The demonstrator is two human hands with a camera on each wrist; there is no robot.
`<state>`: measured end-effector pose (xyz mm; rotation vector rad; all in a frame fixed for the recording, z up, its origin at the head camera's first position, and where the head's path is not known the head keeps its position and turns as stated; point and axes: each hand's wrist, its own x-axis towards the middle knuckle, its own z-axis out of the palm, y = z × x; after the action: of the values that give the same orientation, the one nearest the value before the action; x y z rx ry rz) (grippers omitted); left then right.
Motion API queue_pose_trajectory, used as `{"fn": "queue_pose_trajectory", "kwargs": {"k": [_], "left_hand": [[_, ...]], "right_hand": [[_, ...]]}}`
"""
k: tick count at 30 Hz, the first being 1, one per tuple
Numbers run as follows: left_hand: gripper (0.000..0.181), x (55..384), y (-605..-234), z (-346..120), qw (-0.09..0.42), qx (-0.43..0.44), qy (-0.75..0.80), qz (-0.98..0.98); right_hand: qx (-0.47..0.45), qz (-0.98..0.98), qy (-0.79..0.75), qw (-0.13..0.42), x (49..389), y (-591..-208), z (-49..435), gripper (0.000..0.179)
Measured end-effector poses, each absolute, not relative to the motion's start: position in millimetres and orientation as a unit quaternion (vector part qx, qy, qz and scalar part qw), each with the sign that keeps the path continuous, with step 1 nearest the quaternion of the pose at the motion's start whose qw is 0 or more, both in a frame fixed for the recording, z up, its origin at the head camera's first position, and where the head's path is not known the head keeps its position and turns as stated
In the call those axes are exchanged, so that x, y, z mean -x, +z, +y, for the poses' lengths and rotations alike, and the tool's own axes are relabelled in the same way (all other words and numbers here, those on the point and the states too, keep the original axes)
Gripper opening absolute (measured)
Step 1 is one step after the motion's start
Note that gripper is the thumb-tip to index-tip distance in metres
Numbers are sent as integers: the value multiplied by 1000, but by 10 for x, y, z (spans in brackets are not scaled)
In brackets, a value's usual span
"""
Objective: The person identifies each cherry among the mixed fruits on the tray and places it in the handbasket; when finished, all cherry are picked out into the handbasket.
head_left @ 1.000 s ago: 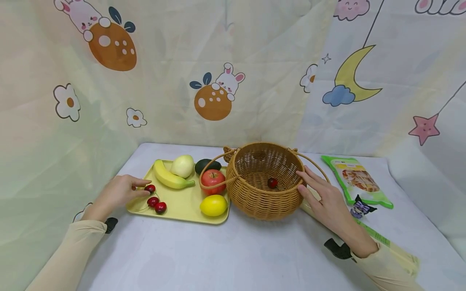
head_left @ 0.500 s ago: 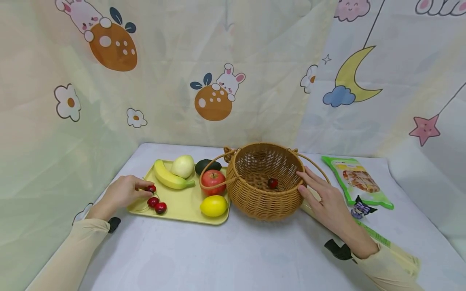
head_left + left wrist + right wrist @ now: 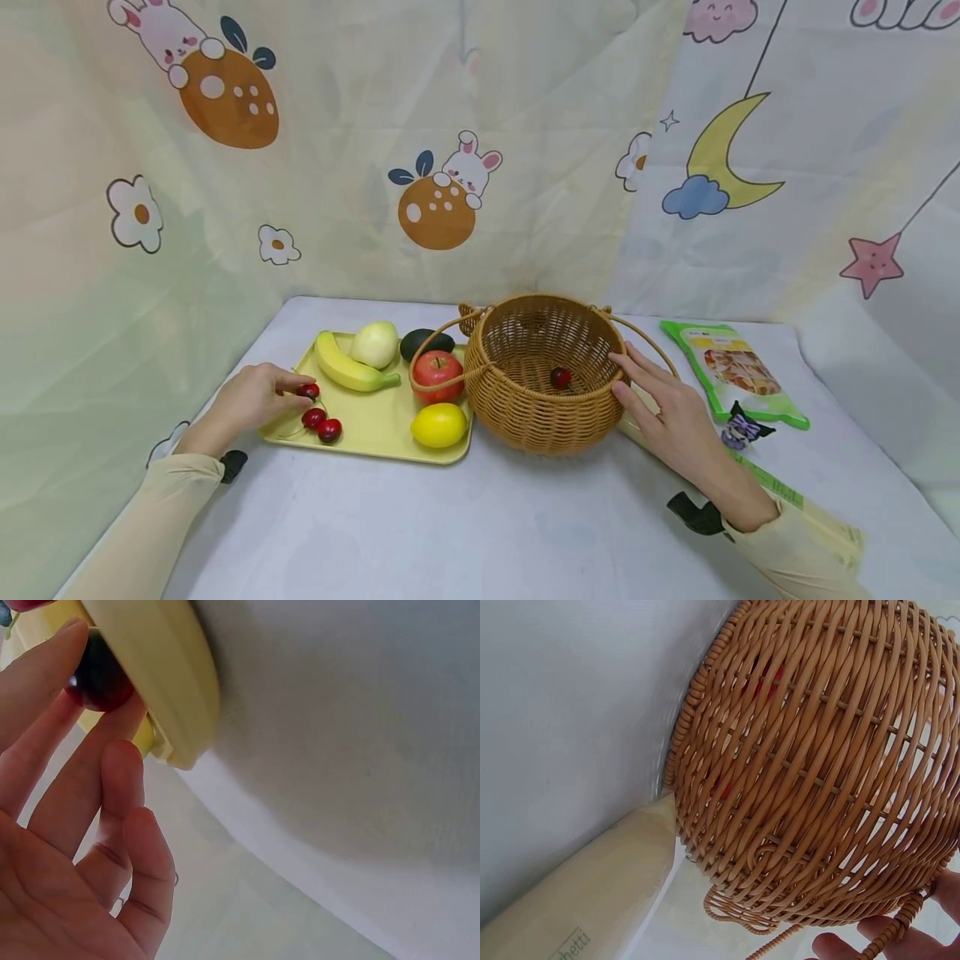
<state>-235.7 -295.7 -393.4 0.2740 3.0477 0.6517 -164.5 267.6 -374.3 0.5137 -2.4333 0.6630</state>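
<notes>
Moved since the earlier frame: left hand [image 3: 249,402], its fingertips slightly closer round one cherry [image 3: 308,390] on the tray [image 3: 375,427]. Head view: we judge that an off-centre pinch could let the smooth cherry slip; the basket [image 3: 543,427], left of the right hand [image 3: 678,432], might tip if its rim were pressed hard. Left wrist view: we see thumb and fingers narrowly parted, pinching the cherry. Right wrist view: we note extended fingers by the basket's handle [image 3: 891,930], head view showing fingertips on the rim.
</notes>
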Motion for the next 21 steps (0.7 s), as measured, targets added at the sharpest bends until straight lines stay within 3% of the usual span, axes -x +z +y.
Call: {"fn": "queue_pose_trajectory", "kwargs": {"k": [12, 21], "left_hand": [[45, 2338, -3930, -3029, 0, -81, 217, 973], [49, 2287, -3642, -3065, -15, -102, 232, 967]], "right_hand": [[-191, -909, 249, 274, 1652, -3725, 2670, 43], [-191, -910, 247, 272, 1644, -3727, 2680, 43]]}}
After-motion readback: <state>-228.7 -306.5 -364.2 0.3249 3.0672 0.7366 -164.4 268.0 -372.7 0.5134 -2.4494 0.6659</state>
